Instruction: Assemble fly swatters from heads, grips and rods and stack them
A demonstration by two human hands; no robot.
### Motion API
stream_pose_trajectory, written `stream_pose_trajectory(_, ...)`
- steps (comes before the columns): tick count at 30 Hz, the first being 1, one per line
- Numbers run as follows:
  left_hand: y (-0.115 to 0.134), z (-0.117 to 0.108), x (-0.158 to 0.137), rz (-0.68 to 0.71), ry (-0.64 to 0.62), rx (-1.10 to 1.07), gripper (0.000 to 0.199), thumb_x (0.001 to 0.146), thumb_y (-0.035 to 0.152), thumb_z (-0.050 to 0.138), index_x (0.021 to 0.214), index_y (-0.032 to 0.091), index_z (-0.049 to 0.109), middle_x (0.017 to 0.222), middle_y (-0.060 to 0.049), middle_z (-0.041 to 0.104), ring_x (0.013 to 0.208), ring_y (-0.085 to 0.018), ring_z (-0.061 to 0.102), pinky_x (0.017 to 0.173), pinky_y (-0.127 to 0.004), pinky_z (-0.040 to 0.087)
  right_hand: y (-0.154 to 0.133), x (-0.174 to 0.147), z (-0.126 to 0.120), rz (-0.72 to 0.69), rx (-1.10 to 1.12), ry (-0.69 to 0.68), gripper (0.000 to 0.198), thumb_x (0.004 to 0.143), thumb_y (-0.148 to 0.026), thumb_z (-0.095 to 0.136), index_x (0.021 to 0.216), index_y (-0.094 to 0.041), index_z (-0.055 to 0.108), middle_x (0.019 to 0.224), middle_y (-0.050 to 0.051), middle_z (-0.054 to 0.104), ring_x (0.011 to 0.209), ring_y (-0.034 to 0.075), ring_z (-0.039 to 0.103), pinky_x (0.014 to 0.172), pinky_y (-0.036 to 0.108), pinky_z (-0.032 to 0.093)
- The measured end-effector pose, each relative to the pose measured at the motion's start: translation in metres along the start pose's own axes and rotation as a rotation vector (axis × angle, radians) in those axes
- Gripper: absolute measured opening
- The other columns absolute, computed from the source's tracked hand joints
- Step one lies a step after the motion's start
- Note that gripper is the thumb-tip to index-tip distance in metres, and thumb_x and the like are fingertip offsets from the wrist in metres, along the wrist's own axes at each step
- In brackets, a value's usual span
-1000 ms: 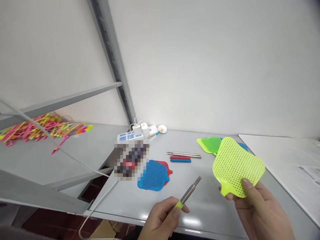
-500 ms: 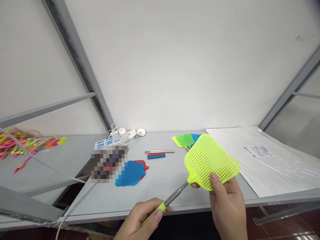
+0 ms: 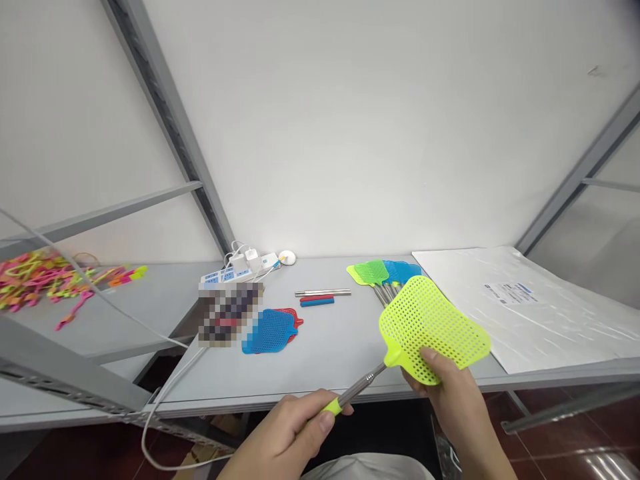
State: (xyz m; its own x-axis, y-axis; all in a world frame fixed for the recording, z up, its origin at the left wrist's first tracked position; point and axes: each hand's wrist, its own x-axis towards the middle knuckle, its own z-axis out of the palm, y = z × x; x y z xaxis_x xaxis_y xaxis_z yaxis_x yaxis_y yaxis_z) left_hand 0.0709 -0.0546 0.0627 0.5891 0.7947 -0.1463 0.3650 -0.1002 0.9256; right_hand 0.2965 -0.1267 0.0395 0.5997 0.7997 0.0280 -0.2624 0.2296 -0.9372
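Flyswatter (image 3: 394, 354) slants up rightward, left hand (image 3: 295, 430) gripping its handle (image 3: 332, 407), right hand (image 3: 454, 393) pinching its yellow head (image 3: 434, 325).

No text can be read; the label (image 3: 510, 293) on the white package (image 3: 565, 333), between three and four o'clock, is too small.

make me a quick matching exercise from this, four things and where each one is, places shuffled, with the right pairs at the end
Things
1. yellow-green swatter head
2. telescopic metal rod
3. leftmost blue swatter head
4. power strip

Places
A. overlapping a red swatter head
B. in the left hand, by its yellow-green handle
C. near the wall, with white adapters on it
D. in the right hand, thumb on its holes

Right pairs: 1-D, 2-B, 3-A, 4-C
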Motion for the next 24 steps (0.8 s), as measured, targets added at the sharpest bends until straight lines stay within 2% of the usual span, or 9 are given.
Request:
stream_pose_trajectory(3, 0.0, 0.004, 0.001, 0.016, -0.065, -0.026, 0.043, 0.088, 0.06, 0.054, 0.099, 0.025, 0.078, 0.061, 0.0, 0.052, 0.061, -0.017, 0.046, 0.06, -0.025, 0.039, -0.002, -0.005, 0.004, -0.039, -0.038, -0.035, 0.036, 0.087, -0.048, 0.063, 0.067, -0.021, 0.05, 0.059, -0.004, 0.043, 0.052, 0.011, 0.038, 0.047, 0.026, 0.033)
stream_pose_trajectory(7, -0.001, 0.007, 0.0, -0.001, -0.115, -0.059, 0.046, 0.09, 0.06, 0.051, 0.1, 0.022, 0.074, 0.063, 0.001, 0.049, 0.06, -0.016, 0.043, 0.058, -0.025, 0.039, -0.005, -0.012, 0.005, -0.047, -0.135, -0.174, 0.036, 0.092, -0.05, 0.056, 0.071, -0.021, 0.051, 0.066, -0.003, 0.043, 0.059, 0.012, 0.038, 0.053, 0.027, 0.034)
stream_pose_trajectory(11, 0.0, 0.005, -0.001, 0.026, -0.187, -0.053, 0.049, 0.093, 0.06, 0.045, 0.097, 0.019, 0.072, 0.059, 0.003, 0.039, 0.056, -0.015, 0.038, 0.055, -0.024, 0.035, -0.008, -0.014, 0.0, -0.023, -0.219, -0.334, 0.034, 0.099, -0.047, 0.046, 0.077, -0.022, 0.05, 0.071, -0.002, 0.042, 0.064, 0.013, 0.037, 0.058, 0.029, 0.032)
stream_pose_trajectory(13, 0.0, 0.005, 0.001, 0.059, -0.175, -0.012, 0.048, 0.095, 0.059, 0.042, 0.097, 0.02, 0.071, 0.06, 0.004, 0.037, 0.056, -0.015, 0.038, 0.056, -0.025, 0.035, -0.009, -0.011, -0.002, -0.027, -0.274, -0.368, 0.033, 0.1, -0.046, 0.043, 0.077, -0.023, 0.046, 0.071, -0.003, 0.039, 0.063, 0.013, 0.035, 0.058, 0.03, 0.03)
stream_pose_trajectory(16, 0.001, 0.008, 0.002, 0.137, -0.125, 0.102, 0.042, 0.097, 0.055, 0.042, 0.097, 0.023, 0.068, 0.066, 0.002, 0.048, 0.064, -0.017, 0.046, 0.063, -0.025, 0.037, -0.009, -0.005, -0.002, -0.032, -0.32, -0.387, 0.037, 0.101, -0.047, 0.041, 0.072, -0.023, 0.039, 0.067, -0.004, 0.034, 0.06, 0.013, 0.03, 0.056, 0.03, 0.026)
stream_pose_trajectory(18, 0.002, 0.014, 0.003, 0.162, -0.136, 0.184, 0.038, 0.099, 0.052, 0.039, 0.099, 0.025, 0.066, 0.073, 0.001, 0.055, 0.07, -0.018, 0.05, 0.068, -0.026, 0.037, -0.007, -0.001, -0.001, -0.059, -0.331, -0.4, 0.042, 0.101, -0.047, 0.04, 0.068, -0.022, 0.037, 0.065, -0.004, 0.032, 0.06, 0.013, 0.029, 0.057, 0.03, 0.025)
stream_pose_trajectory(21, 0.006, 0.024, 0.002, 0.165, -0.179, 0.251, 0.036, 0.101, 0.05, 0.035, 0.105, 0.027, 0.063, 0.073, 0.002, 0.059, 0.071, -0.018, 0.052, 0.068, -0.026, 0.036, -0.004, -0.001, 0.003, -0.095, -0.337, -0.406, 0.047, 0.101, -0.047, 0.039, 0.062, -0.022, 0.038, 0.064, -0.003, 0.034, 0.061, 0.013, 0.033, 0.06, 0.03, 0.027)
stream_pose_trajectory(24, 0.009, 0.028, 0.002, 0.205, -0.198, 0.236, 0.035, 0.102, 0.047, 0.035, 0.111, 0.029, 0.064, 0.08, 0.002, 0.064, 0.076, -0.018, 0.056, 0.072, -0.026, 0.038, -0.002, -0.006, 0.008, -0.067, -0.375, -0.372, 0.043, 0.098, -0.049, 0.046, 0.065, -0.021, 0.045, 0.067, -0.003, 0.041, 0.065, 0.013, 0.04, 0.064, 0.029, 0.031)
